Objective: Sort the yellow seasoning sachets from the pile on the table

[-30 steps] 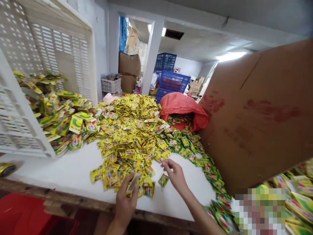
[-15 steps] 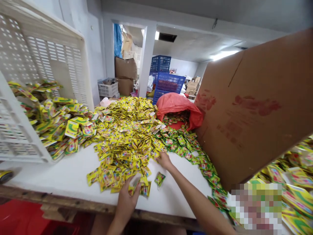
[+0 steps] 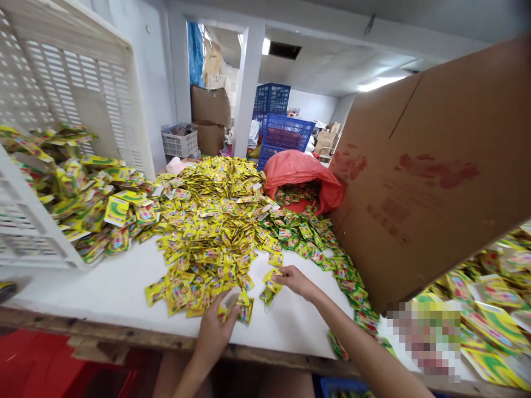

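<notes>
Near the table's front edge, my left hand [image 3: 214, 323] is closed around a small open-looking pouch [image 3: 231, 298] with a whitish face. Just right of its fingers lie yellow packets [image 3: 245, 309]. My right hand [image 3: 297, 283] pinches a yellow packet [image 3: 270, 276] between thumb and fingertips. Directly below that packet, a green packet [image 3: 267, 297] is partly covered on the white table [image 3: 298, 320]. A large heap of yellow packets [image 3: 215, 226] spreads in front of both hands. Green packets [image 3: 307, 232] spill to its right.
A white plastic crate [image 3: 139, 116] lies tipped at left, yellow-green pouches [image 3: 118, 210] spilling out. A red sack [image 3: 296, 166] holding green packets stands behind the heap. At right a large cardboard box [image 3: 431, 166] leans over more pouches [image 3: 493, 309]. Blue crates [image 3: 288, 135] are stacked farther back.
My right hand has drawn back from the heap's edge toward me, bringing a yellow packet over the loose green one. My left hand stays nearly in place, still holding its pouch.
</notes>
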`<move>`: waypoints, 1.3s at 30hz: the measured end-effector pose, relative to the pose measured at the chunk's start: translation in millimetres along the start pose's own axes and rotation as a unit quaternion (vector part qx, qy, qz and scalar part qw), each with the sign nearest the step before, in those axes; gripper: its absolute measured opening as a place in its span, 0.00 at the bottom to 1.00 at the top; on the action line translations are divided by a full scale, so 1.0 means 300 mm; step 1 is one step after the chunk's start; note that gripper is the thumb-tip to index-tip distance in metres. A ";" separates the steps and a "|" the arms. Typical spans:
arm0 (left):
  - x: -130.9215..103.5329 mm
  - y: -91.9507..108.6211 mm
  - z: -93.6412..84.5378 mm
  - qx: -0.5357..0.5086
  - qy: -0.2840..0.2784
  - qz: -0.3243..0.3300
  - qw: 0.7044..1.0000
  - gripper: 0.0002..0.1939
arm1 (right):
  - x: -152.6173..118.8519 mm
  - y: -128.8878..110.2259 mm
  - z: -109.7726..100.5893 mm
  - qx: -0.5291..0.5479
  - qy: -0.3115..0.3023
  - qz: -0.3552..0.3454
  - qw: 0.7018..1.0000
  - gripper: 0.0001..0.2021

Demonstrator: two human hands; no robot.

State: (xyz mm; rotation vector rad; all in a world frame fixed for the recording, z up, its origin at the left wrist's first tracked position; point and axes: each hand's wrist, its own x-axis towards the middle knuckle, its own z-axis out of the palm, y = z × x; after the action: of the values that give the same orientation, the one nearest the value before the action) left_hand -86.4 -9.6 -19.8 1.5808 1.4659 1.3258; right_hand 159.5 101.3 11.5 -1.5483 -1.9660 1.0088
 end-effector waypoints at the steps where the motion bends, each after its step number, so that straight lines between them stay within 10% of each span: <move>1: 0.000 0.015 0.003 0.003 -0.007 0.008 1.000 0.17 | 0.001 0.011 0.000 -0.009 0.020 0.011 1.000 0.15; 7: 0.012 0.150 0.122 0.106 -0.189 0.107 0.970 0.16 | 0.010 0.051 0.016 -0.075 0.043 0.073 0.994 0.11; 12: 0.023 0.178 0.198 0.229 -0.218 0.104 0.943 0.16 | 0.016 0.044 0.042 -0.084 -0.050 0.103 0.990 0.09; 24: 0.012 0.128 0.145 0.269 -0.362 0.156 0.879 0.26 | 0.116 -0.031 0.004 -0.181 -0.215 0.141 0.949 0.10; 39: 0.007 0.115 0.121 0.247 -0.360 0.181 0.881 0.25 | 0.130 -0.086 -0.017 -0.163 -0.276 0.119 0.940 0.07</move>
State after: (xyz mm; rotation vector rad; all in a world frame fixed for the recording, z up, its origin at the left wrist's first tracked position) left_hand -40.7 -7.7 0.7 2.4244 1.0865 0.3971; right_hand 136.1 137.1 30.7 -1.8648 -2.4652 1.3921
